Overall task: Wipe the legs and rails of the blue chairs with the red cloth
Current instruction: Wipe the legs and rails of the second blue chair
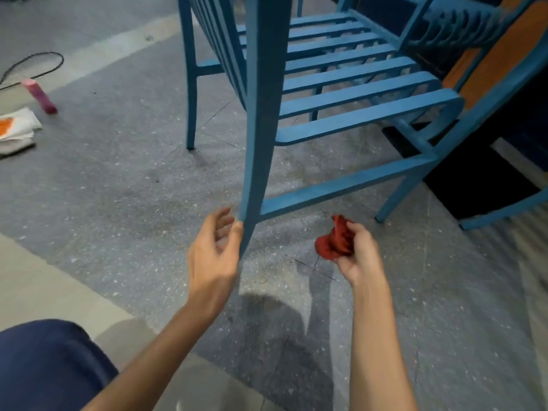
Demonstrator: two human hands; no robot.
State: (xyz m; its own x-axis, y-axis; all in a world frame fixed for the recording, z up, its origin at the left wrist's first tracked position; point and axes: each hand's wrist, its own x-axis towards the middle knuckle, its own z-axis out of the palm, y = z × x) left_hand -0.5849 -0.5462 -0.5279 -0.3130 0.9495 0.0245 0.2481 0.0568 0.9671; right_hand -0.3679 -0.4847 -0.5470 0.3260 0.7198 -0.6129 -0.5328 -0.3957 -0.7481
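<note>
A blue slatted chair [341, 84] stands on the speckled floor, its near back leg [261, 129] running down towards me. My left hand [215, 250] is at the bottom of that leg, thumb touching its edge, fingers loosely spread and not closed round it. My right hand [357, 253] grips the bunched red cloth [335, 240] a little right of the leg, below the side rail [350, 182] and apart from it. A second blue chair [462, 34] stands behind on the right.
A pink bottle [40, 96] and a white-and-orange folded cloth [16, 130] lie on the floor at the left, with a black cable [35, 59] behind them. An orange and dark blue wall [501, 54] rises at the right. My knee [50, 366] shows bottom left.
</note>
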